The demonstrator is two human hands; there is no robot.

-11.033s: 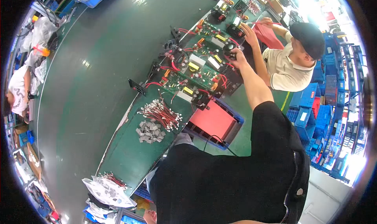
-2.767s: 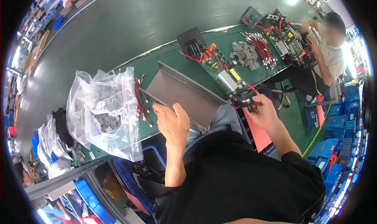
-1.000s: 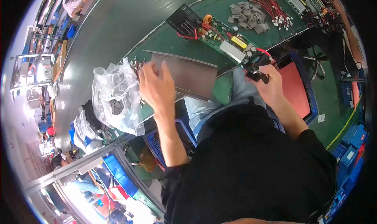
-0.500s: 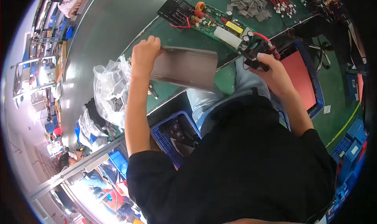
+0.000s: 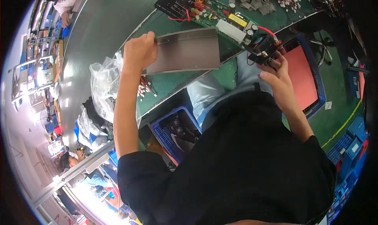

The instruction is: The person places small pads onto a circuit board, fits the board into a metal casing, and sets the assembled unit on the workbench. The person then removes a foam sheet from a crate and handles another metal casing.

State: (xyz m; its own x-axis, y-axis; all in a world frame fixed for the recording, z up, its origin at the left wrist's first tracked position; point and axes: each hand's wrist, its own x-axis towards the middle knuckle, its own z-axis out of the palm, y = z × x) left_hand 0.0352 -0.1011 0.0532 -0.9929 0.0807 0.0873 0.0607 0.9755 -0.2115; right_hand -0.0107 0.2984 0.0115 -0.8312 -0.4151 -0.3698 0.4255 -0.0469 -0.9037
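My left hand [image 5: 139,51] is closed on the left end of a grey-brown metal cover [image 5: 189,51] with folded long edges. The cover hangs tilted over the bench edge, in front of my knees. A circuit board assembly [image 5: 212,18] lies beyond it, carrying a white block, a yellow component, a copper coil and red wires. Black metal panels end the assembly, a slotted plate [image 5: 173,4] at the left and a fan-side end panel [image 5: 264,47] at the right. My right hand [image 5: 279,77] has bent fingers at that right panel's lower edge, with the thumb lower down.
Grey pads [image 5: 254,0] and red wires with white connectors [image 5: 289,2] lie at the back of the green bench. Clear plastic bags [image 5: 104,83] sit at left. Blue crates hold fans [image 5: 175,124] and a pink sheet [image 5: 299,77]. Other people work at left.
The metal cover has turned more level, its right end rising, and my left hand has shifted slightly left. My right thumb has slipped down off the end panel, uncovering a wire bundle beside my left forearm.
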